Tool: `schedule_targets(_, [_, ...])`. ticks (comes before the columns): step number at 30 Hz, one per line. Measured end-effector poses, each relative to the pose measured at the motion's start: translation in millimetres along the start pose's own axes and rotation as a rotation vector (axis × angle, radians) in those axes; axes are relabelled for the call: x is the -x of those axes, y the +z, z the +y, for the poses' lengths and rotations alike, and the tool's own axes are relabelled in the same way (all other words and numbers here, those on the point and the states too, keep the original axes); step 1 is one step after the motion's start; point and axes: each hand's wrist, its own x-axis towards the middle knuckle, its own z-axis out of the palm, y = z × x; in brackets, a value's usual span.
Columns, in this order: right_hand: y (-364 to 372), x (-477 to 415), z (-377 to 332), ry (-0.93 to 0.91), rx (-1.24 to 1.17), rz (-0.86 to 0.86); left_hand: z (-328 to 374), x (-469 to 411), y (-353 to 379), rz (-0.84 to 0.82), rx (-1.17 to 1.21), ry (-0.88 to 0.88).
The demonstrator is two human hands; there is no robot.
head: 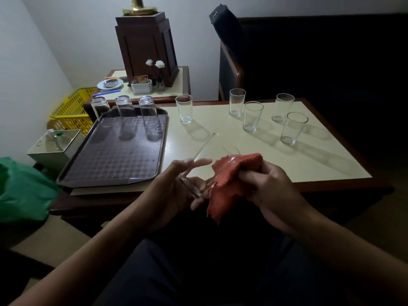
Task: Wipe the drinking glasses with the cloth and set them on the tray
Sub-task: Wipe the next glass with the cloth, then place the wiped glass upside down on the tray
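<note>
My left hand (pixel 176 191) holds a clear drinking glass (pixel 198 160) tilted, base low in the palm, rim pointing up and away. My right hand (pixel 267 184) grips an orange-red cloth (pixel 229 184) pressed against the glass's right side. The dark patterned tray (pixel 114 160) lies at the table's left end; three glasses (pixel 127 111) stand upside down along its far edge. Several glasses stand upright on the cream tabletop: one (pixel 185 108) beside the tray, the others (pixel 251 117) grouped to the right.
A yellow basket (pixel 72 111) and a lidded box (pixel 55 144) sit left of the tray. A green bag (pixel 24 191) lies at the far left. Behind stands a side table with a wooden lamp base (pixel 146 47), dish and flowers. A dark chair (pixel 231 69) is at the back.
</note>
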Motion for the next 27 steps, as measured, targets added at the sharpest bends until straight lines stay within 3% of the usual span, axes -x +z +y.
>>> schedule_targets(3, [-13, -5, -18, 0.204, -0.219, -0.203, 8, 2, -9, -0.099, -0.058, -0.055])
schedule_targets(5, [-18, -6, -24, 0.233, -0.221, -0.334, 11, 2, -18, -0.13, -0.158, -0.055])
schedule_targets(9, [-21, -10, -19, 0.01, 0.202, -0.425, 18, 5, -26, -0.03, -0.618, -0.069])
schedule_targets(12, [-20, -10, -17, -0.183, 0.503, -0.452, 17, 1, -31, 0.157, -0.607, -0.074])
schedule_targets(17, [-23, -24, -5, -0.214, 0.583, -0.267, 28, -16, -64, 0.518, -0.48, 0.108])
schedule_targets(23, [-27, -72, 15, -0.216, 0.484, -0.006, 51, -64, -132, 0.835, -0.815, 0.359])
schedule_targets(27, [-26, -100, 19, -0.231, 0.473, 0.087, 64, -102, -167, 0.93, -1.046, 0.357])
